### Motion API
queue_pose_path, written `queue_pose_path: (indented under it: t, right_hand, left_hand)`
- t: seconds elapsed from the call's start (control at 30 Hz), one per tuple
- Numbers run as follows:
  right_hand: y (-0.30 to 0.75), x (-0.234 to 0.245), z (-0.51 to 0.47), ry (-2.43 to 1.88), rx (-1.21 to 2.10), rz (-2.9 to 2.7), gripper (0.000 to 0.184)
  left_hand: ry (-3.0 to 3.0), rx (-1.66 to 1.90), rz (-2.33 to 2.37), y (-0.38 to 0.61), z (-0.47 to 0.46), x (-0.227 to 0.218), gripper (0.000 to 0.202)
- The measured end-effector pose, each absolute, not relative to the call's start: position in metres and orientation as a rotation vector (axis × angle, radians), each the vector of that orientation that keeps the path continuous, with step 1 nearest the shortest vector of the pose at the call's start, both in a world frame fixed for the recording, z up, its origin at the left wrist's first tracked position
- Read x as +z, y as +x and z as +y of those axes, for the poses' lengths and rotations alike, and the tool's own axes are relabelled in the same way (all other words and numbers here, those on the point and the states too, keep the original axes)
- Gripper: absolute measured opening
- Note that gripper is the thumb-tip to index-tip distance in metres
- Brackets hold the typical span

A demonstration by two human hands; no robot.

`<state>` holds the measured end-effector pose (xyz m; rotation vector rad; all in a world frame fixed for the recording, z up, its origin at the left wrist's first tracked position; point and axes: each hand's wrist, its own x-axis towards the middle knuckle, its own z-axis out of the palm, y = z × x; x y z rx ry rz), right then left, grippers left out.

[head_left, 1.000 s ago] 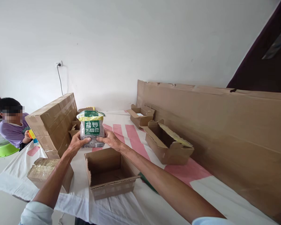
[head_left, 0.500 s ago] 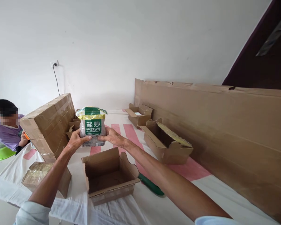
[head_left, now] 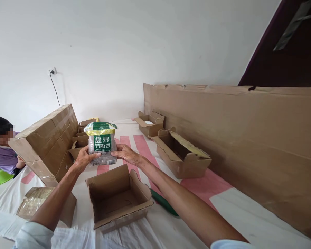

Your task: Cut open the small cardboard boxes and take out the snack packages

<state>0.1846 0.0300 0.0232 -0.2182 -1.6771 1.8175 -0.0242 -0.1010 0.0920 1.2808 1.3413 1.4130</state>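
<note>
Both hands hold a snack bag [head_left: 102, 141] upright in the air; it has a green label, a yellow-green top and a clear lower part. My left hand [head_left: 86, 157] grips its lower left edge, thumb across the front. On the lower right edge, my right hand [head_left: 126, 154] is closed round the bag. Just below and nearer to me, an open, empty cardboard box [head_left: 118, 195] sits on the white cloth-covered table [head_left: 238, 211].
A stack of taped cartons [head_left: 45, 140] stands at the left, with a flat taped box [head_left: 33, 204] in front of it. Open boxes [head_left: 182, 155] lie along a tall cardboard sheet [head_left: 235, 138] on the right. A green object [head_left: 164, 204] lies beside the empty box. A person in purple [head_left: 1, 152] sits at far left.
The bag stays held in both hands and has dipped slightly toward the open box. The view has shifted a little to the right.
</note>
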Motion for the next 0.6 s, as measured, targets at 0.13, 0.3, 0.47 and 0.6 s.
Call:
queue_pose_path:
  t: [0.13, 0.3, 0.47, 0.6]
  right_hand:
    - [0.185, 0.014, 0.029, -0.227, 1.792, -1.676, 0.056]
    - [0.186, -0.002, 0.028, -0.262, 1.724, -1.689, 0.056]
    - [0.211, -0.049, 0.035, -0.559, 1.499, -1.631, 0.053]
    - [0.243, -0.098, 0.027, -0.836, 1.318, -1.594, 0.038]
  left_hand:
    - [1.315, 1.354, 1.370, -0.023, -0.093, 0.086, 0.062]
    - [1.275, 1.382, 1.408, -0.018, -0.089, 0.083, 0.062]
    - [1.319, 1.625, 1.517, -0.048, -0.100, 0.125, 0.061]
    - [1.402, 1.952, 1.636, -0.087, -0.113, 0.171, 0.060]
